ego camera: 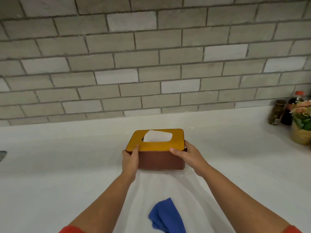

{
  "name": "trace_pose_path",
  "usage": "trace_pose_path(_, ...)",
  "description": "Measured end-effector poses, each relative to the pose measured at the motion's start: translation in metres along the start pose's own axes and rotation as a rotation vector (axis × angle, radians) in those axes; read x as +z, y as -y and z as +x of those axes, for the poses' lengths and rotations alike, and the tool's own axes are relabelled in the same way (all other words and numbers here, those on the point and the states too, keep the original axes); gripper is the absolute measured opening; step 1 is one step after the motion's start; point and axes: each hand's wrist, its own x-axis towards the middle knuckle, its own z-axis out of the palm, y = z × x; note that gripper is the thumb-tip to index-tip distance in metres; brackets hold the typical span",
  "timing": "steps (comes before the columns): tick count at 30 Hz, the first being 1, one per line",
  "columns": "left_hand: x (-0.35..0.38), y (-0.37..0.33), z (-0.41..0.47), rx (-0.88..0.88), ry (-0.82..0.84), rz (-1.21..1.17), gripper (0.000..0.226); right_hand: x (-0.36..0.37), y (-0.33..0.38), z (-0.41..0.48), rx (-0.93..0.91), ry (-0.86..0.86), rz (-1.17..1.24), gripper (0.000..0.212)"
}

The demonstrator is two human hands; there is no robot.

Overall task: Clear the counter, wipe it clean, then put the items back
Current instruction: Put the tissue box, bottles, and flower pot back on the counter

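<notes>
We note the box (157, 148), brown, yellow-lidded, a white tissue (154, 136) poking from its slot, upright at mid-counter (67, 165), and the crumpled blue cloth (165, 216) lying nearer us on the white top, apart from it.

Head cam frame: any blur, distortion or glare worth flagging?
Head view: wide-angle bowing in the brick wall courses and the counter back edge; centre fairly sharp, tissue box, left hand and right hand gripping it read cleanly; right edge smeared, bottles and flower pot blurred; light soft and even, only a faint shadow beneath the box, no harsh glare.
</notes>
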Motion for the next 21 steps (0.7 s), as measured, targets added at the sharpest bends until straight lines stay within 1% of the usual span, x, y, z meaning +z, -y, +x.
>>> trace_pose_path(3,0.005,0.002,0.024,-0.001,-0.03,0.002,0.057,0.001,0.002,0.031,-0.011,0.034,-0.01,0.052)
trace_pose_path(7,0.008,0.007,0.052,0.01,-0.039,0.01,0.062,0.005,0.0,0.068,-0.004,0.074,-0.027,0.049)
trace_pose_path(14,0.013,0.006,0.089,0.03,0.013,0.087,0.061,0.011,-0.005,0.113,0.028,0.043,-0.048,0.045)
trace_pose_path(16,0.015,0.005,0.095,0.083,0.013,0.116,0.064,0.013,-0.006,0.12,0.017,0.044,-0.062,0.046)
trace_pose_path(18,0.016,0.005,0.1,0.191,0.009,0.166,0.068,0.017,-0.006,0.125,0.0,0.04,-0.074,0.05)
trace_pose_path(21,0.015,0.002,0.112,0.292,0.014,0.33,0.061,0.024,-0.005,0.131,-0.005,-0.014,-0.058,0.068)
